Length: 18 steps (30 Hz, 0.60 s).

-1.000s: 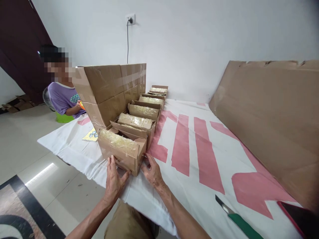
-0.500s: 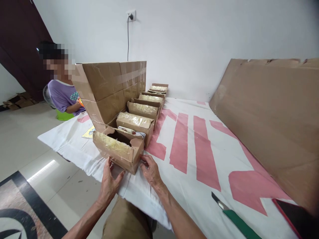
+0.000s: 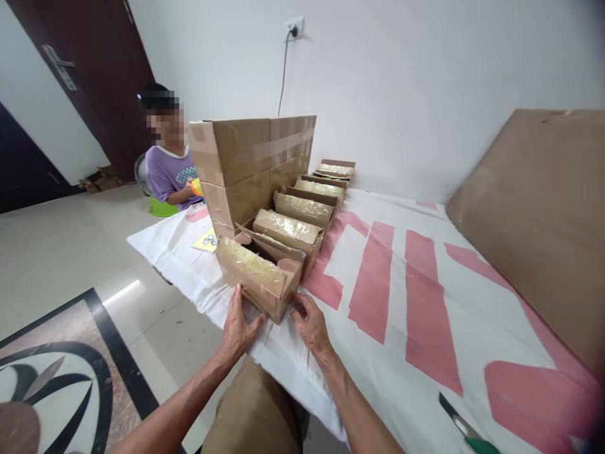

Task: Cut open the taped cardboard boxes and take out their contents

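A small open-topped cardboard box [image 3: 258, 277], with shiny clear tape along its front edge, stands at the near end of a row of similar cardboard boxes [image 3: 288, 228]. The fingers of my left hand [image 3: 239, 325] rest against its front face, with the thumb spread away to the right. At the box's right corner, my right hand [image 3: 311, 321] has its fingers bent and apart, touching or very near the cardboard. Neither hand wraps round the box. The inside of the box is dark, and its far flap stands up towards the box behind.
Taped larger boxes [image 3: 243, 151] are stacked along the left of the row. A big cardboard sheet [image 3: 534, 233] leans at right. A green-handled cutter knife [image 3: 466, 429] lies on the white-and-pink tablecloth [image 3: 378, 290]. Another person [image 3: 165, 170] sits beyond the table's left side.
My view has turned left, so everything appears further right. The near box sits closer to the row, and the pale cloth-like item behind it is now mostly hidden. Both hands stay by it.
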### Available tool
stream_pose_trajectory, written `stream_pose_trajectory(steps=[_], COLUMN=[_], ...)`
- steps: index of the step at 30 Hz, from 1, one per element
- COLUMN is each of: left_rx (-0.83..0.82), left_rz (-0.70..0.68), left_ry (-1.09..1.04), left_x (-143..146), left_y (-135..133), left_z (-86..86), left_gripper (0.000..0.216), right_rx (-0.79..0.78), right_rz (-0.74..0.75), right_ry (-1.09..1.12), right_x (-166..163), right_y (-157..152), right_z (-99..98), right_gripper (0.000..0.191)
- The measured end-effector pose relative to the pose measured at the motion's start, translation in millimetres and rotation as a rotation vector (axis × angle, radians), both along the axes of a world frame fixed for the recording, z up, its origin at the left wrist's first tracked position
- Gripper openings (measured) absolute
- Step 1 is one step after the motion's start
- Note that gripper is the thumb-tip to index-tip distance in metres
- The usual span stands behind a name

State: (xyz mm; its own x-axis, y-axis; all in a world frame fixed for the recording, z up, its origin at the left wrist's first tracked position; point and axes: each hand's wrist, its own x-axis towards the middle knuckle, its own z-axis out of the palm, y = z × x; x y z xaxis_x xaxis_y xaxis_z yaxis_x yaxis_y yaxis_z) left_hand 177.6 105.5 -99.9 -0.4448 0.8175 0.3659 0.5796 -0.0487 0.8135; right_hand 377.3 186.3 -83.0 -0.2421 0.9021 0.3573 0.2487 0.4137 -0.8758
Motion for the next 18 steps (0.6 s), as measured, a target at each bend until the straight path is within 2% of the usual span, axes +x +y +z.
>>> stream_pose_trajectory(steps=[9,18], left_rx=[0.017,0.028], left_rz=[-0.045,-0.008], left_ry=[-0.087,-0.076], left_x=[-4.6,1.1], left_y=[3.8,2.8], left_z=[3.2,2.5], left_gripper=[0.091,0.091], right_rx=[-0.015,0.031], right_rz=[0.023,0.002], right_ry=[-0.049,-0.079], right_x=[-0.1,-0.8], right_y=[3.0,1.5], right_z=[-1.5,-13.3], right_gripper=[0.043,0.049])
